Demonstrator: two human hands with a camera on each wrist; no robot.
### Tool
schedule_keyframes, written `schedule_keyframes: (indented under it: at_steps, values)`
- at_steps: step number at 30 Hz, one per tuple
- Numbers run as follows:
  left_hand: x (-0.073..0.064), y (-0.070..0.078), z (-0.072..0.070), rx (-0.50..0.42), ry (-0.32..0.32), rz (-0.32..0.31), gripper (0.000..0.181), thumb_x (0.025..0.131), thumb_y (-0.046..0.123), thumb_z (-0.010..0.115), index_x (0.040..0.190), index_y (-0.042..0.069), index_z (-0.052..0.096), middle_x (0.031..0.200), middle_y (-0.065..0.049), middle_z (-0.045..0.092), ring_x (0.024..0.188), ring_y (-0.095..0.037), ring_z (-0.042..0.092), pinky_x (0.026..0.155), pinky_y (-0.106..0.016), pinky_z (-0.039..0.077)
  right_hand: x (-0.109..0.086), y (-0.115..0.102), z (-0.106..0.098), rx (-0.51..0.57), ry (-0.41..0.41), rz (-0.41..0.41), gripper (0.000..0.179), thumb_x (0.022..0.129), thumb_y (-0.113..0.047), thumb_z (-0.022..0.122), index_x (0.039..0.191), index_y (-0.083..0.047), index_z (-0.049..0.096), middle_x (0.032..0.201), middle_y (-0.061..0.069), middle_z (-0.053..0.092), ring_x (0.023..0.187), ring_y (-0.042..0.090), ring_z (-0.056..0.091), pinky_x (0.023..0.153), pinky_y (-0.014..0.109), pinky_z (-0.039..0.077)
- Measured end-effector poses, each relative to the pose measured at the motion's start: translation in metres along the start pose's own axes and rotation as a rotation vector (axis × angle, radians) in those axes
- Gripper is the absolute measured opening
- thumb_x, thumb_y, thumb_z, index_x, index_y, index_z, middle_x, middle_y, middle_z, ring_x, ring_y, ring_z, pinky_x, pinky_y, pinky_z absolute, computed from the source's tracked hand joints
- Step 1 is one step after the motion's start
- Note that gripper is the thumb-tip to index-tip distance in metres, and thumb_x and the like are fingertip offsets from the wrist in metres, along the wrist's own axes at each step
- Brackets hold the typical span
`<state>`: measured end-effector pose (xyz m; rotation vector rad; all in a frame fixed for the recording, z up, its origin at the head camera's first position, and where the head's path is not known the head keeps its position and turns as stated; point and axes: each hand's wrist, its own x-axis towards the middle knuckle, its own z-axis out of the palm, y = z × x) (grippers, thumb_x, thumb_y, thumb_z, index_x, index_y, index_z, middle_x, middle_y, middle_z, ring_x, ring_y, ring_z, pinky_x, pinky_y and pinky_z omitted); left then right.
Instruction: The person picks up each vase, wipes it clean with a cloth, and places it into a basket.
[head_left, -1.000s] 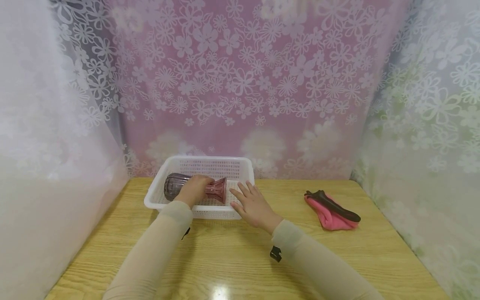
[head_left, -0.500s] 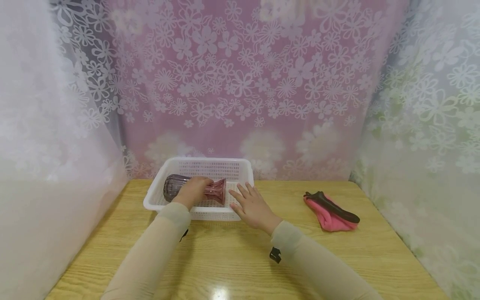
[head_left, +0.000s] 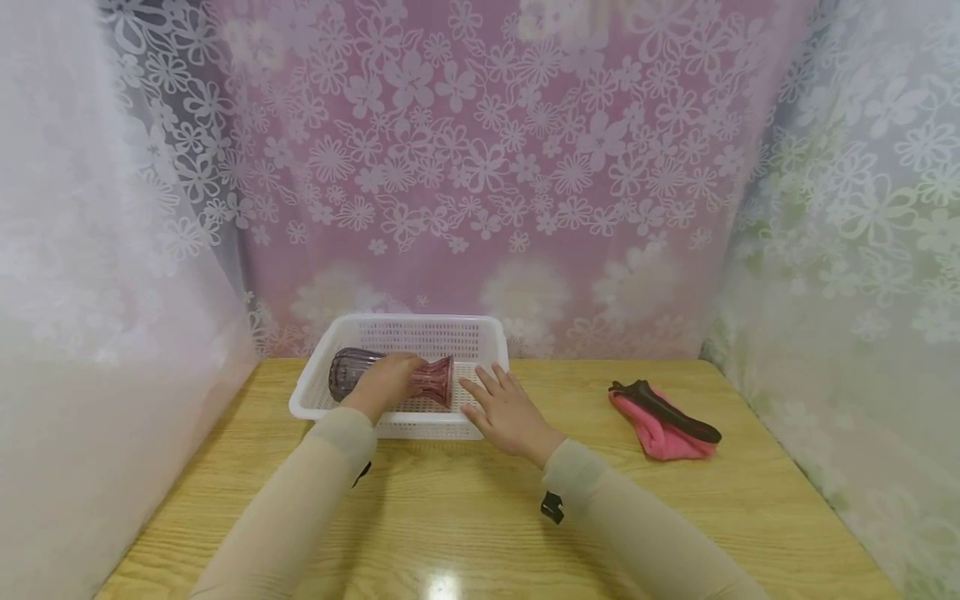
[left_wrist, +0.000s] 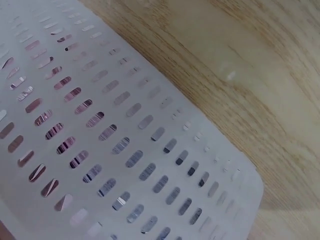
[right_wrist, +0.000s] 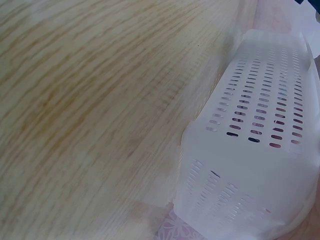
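Observation:
A ribbed glass vase (head_left: 433, 380), purple-grey at one end and pink at its flared end, lies on its side in a white perforated plastic basket (head_left: 417, 322). My left hand (head_left: 384, 385) reaches over the near rim and grips the vase around its middle, hiding that part. At the basket's near right corner my right hand (head_left: 510, 414) rests with its fingers spread and straight over the rim. The left wrist view shows the basket's slotted side (left_wrist: 145, 120), with pink and grey glass behind the holes. In the right wrist view the basket's outer corner (right_wrist: 240, 165) appears.
On the right of the wooden table (head_left: 465, 517) lies a folded pink cloth (head_left: 667, 446), with a dark brown elongated object (head_left: 667, 410) on top of it. Flowered curtains (head_left: 480, 167) hang behind and on both sides.
My left wrist and forearm have shifted slightly left and lower. The vase, basket and right hand stay practically where they were.

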<state>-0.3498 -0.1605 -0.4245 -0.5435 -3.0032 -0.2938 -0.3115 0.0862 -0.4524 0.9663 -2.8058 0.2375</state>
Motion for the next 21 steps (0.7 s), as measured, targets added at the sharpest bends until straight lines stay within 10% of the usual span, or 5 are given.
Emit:
schedule_keyframes:
  at_steps: [21]
  values:
    - [-0.014, -0.001, -0.005, 0.002, 0.075, 0.063, 0.040, 0.097, 0.026, 0.068, 0.134, 0.011, 0.062, 0.136, -0.013, 0.060, 0.128, -0.033, 0.053, 0.108, -0.049, 0.040, -0.002, -0.001, -0.002, 0.049, -0.007, 0.005, 0.061, 0.108, -0.052, 0.029, 0.158, -0.018, 0.034, 0.164, 0.014, 0.022, 0.151, 0.039, 0.012, 0.119, 0.057, 0.013]
